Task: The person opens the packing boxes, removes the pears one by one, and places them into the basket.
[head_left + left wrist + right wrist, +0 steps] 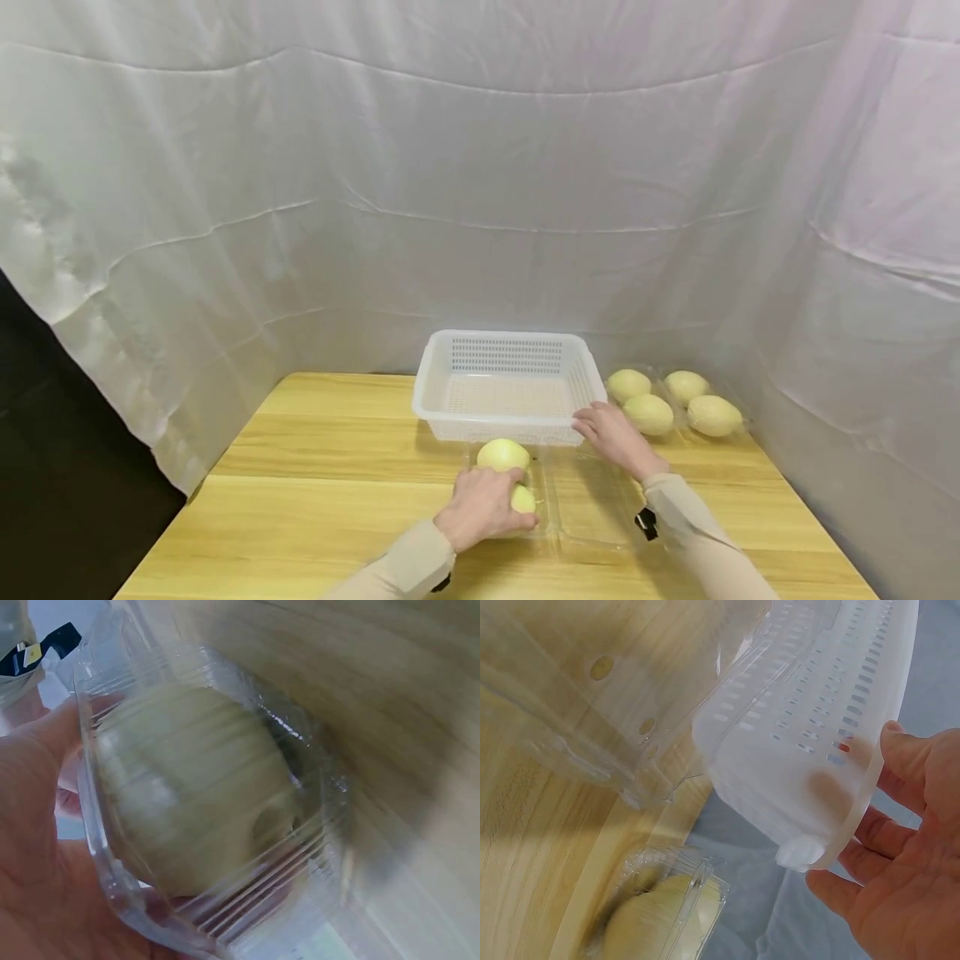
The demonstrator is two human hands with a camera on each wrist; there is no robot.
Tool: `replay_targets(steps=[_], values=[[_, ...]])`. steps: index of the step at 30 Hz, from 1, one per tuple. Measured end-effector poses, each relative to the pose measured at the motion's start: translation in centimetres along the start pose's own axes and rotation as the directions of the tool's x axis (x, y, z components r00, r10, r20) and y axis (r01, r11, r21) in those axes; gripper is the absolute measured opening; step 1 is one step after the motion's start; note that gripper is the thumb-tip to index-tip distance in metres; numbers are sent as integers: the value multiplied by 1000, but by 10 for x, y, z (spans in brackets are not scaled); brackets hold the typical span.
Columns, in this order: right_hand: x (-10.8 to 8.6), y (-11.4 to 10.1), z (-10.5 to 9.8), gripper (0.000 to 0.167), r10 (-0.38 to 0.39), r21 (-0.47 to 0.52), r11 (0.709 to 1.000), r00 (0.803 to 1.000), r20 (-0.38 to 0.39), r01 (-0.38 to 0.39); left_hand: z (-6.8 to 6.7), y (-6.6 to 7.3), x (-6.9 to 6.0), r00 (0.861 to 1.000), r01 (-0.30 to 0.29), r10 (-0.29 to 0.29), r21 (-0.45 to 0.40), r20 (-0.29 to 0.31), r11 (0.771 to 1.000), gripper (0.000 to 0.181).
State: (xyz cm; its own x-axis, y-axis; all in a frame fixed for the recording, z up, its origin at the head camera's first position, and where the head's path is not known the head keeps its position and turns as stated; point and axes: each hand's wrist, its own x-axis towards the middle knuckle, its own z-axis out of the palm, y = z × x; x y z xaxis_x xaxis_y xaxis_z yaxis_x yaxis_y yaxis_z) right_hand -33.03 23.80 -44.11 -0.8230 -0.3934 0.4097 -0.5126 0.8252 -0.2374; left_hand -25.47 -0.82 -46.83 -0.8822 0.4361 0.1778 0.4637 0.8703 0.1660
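My left hand point(483, 507) reaches down into the left half of an open clear plastic clamshell box point(546, 510). Its fingers curl round the nearer pale yellow fruit point(523, 500), largely hidden beneath them. Just beyond sits a second yellow fruit point(502, 454) in the same half. Through the plastic wall, the left wrist view shows the gripped fruit point(187, 787) with fingers below it. At the front right corner of a white slotted basket point(423, 392), my right hand point(618, 437) grips the rim, thumb and fingers around it in the right wrist view.
Clear packs with several pale yellow fruits point(648, 414) stand right of the basket. The clamshell's other half point(592, 500) lies flat below my right forearm. Grey-white curtains point(517, 167) surround the back and sides of the wooden table point(315, 475).
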Motion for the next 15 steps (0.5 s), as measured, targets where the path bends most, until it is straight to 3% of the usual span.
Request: replay_targets(steps=[5,8,10,15], values=[[2,1,-2,23,4,-6,1000,1000,-2,-4,-6,-4,-1,998,-10,7,-56,-60,998,52],[3,1,-2,22,-12,-15,1000,1000,-26,12,-14,-5,0,996,15,-29,-157,-88,987,55],[3,1,-2,22,-26,-31,999,999,-34,25,-18,-6,1,994,41,-65,-260,-88,965,54],[-1,0,0,22,-23,-39,999,1000,-13,22,-24,-11,0,989,99,-138,-475,-49,874,44]])
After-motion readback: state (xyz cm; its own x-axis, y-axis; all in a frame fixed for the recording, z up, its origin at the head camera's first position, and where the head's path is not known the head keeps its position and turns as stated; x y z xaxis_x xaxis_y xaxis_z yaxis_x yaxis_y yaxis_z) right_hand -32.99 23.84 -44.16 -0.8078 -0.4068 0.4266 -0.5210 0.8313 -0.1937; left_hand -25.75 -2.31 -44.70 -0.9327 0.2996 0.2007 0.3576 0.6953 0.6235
